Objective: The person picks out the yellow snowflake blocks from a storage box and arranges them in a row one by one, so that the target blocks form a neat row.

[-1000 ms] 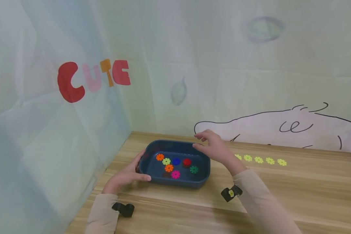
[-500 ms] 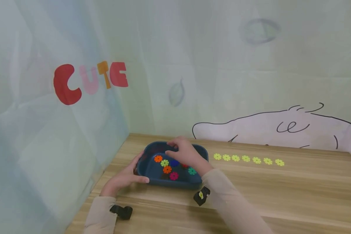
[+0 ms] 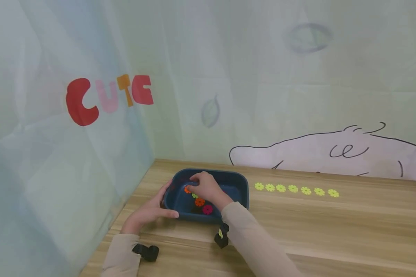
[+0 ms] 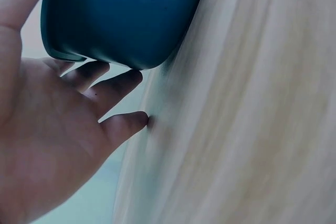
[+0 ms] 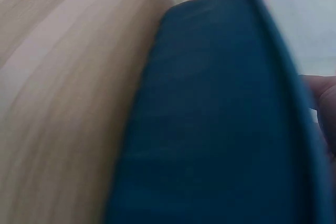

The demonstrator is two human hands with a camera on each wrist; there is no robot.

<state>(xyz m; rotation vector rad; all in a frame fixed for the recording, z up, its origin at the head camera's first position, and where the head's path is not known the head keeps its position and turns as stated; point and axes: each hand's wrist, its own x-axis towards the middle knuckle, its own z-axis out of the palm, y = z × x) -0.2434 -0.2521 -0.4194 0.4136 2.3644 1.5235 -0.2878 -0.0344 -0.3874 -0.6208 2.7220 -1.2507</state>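
A dark blue tray (image 3: 238,192) sits on the wooden table, with flower-shaped plastic discs inside. My left hand (image 3: 149,211) holds its left end, thumb along the front side and fingers round the far left; in the left wrist view the fingers (image 4: 118,90) touch the outer wall. Inside the tray my right hand (image 3: 208,190) reaches down, thumb and forefinger apart, right at an orange disc (image 3: 187,189). Near it lie a yellow-green disc (image 3: 194,196), another orange disc (image 3: 199,202) and a pink disc (image 3: 207,209). My right hand covers most of the others.
Right of the tray, several yellow-green flower discs (image 3: 292,189) lie in a row on the table (image 3: 326,227). Fabric backdrops (image 3: 194,96) rise at the back and the left. The tray's front wall (image 5: 210,119) fills much of the right wrist view.
My right hand has moved left from the tray's far right corner, down to the orange disc, bringing the whole yellow-green row into sight. My left hand has stayed on the tray.
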